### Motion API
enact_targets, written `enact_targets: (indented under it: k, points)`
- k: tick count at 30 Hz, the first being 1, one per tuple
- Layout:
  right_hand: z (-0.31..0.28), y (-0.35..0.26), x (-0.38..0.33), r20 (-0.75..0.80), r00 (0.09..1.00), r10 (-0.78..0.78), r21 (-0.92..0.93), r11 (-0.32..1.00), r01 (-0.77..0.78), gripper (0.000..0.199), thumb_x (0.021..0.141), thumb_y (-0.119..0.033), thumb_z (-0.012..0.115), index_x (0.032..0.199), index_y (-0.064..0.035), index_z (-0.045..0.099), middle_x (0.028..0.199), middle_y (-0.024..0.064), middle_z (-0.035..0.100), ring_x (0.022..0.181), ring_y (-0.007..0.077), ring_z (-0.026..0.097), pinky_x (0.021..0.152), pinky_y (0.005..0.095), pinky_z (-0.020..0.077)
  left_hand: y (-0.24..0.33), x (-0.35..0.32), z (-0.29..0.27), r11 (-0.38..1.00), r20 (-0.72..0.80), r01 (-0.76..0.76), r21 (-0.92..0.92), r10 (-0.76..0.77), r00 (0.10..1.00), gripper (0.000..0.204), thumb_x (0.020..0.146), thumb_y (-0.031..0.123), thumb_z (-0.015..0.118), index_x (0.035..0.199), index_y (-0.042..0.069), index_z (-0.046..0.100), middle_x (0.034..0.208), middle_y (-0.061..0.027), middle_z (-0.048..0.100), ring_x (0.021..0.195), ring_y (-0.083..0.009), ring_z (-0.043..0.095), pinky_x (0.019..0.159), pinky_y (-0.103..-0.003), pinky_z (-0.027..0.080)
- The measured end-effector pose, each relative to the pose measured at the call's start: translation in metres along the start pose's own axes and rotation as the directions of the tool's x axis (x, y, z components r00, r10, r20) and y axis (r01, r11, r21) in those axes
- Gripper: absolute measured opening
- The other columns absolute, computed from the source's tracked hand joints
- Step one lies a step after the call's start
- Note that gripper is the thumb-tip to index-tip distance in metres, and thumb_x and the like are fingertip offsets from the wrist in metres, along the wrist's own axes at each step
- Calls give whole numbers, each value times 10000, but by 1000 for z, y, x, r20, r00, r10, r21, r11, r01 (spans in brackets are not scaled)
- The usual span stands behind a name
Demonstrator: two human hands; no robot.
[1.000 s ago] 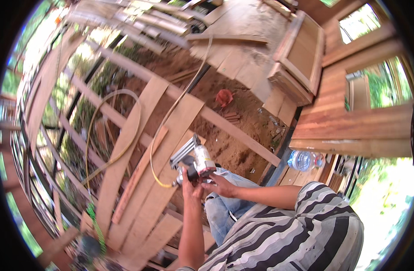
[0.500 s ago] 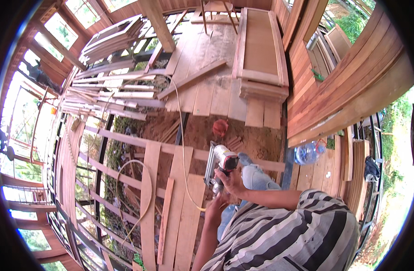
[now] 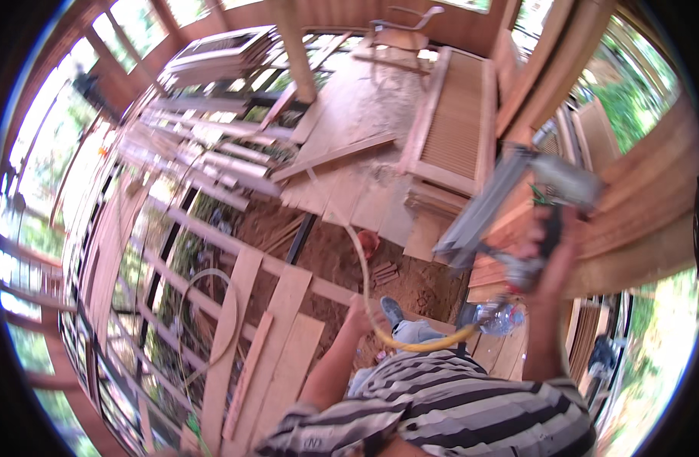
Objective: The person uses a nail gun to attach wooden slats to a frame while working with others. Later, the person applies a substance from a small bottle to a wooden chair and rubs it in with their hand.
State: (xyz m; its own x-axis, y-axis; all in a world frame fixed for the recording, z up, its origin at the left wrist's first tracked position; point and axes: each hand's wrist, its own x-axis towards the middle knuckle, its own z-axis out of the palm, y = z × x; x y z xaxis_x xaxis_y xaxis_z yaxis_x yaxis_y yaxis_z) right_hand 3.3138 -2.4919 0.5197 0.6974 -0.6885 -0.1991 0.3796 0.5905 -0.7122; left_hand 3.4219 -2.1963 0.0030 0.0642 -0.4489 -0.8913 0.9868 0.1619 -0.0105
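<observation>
My right hand (image 3: 549, 245) is raised at the right and grips the handle of a grey nail gun (image 3: 509, 199), whose long magazine slants down to the left. A yellow air hose (image 3: 374, 301) curves from the gun's base across my lap and away over the floor. My left hand (image 3: 357, 311) hangs low by my knee, right beside the hose; its fingers are blurred. Loose wooden planks (image 3: 277, 358) lie across open floor joists just left of it.
Bare joists (image 3: 212, 228) leave gaps over soil and plants below. A louvred wooden panel (image 3: 456, 126) leans ahead, and a plank stack (image 3: 220, 57) and a chair (image 3: 401, 30) stand beyond. A plastic bottle (image 3: 499, 317) and a red object (image 3: 368, 242) are nearby.
My right hand has lifted the nail gun from low over the planks to high at the right. My left hand let go of it and dropped beside my knee.
</observation>
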Motion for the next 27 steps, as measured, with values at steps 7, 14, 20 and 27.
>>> enact_targets:
  k: [7,14,20,27]
  points:
    - [-48,-141,-142,-19,720,-693,-389,669,634,353,1061,-391,547,1085,-38,556,807,-2,447,632,96,427,616,247,385,111,6,162,766,594,129,-630,368,716,973,965,688,572,1461,-128,386,1334,-267,605,1139,-330,677,970,-352,603]
    - [-120,-181,-198,185,606,-774,-206,572,794,413,1031,-478,521,924,-103,656,794,81,645,653,216,619,577,355,527,391,-269,43,366,226,-539,-758,924,309,598,1033,429,618,1441,44,411,1145,-251,684,940,-394,721,782,-441,655]
    - [-99,-92,-133,107,826,-554,-58,826,561,283,1026,-335,579,1010,-56,534,803,-2,446,661,108,446,660,250,404,364,-663,-127,-331,-88,-607,-722,915,-394,436,998,292,647,1326,65,471,1044,-182,701,906,-319,701,744,-415,626]
    - [-1,61,-42,278,949,-151,2,988,157,217,1011,-230,636,901,-75,531,752,-9,478,615,94,458,571,246,422,-5,-895,-468,-367,-141,-279,887,360,-922,216,941,209,660,1108,88,594,921,-116,699,789,-276,685,683,-416,597]
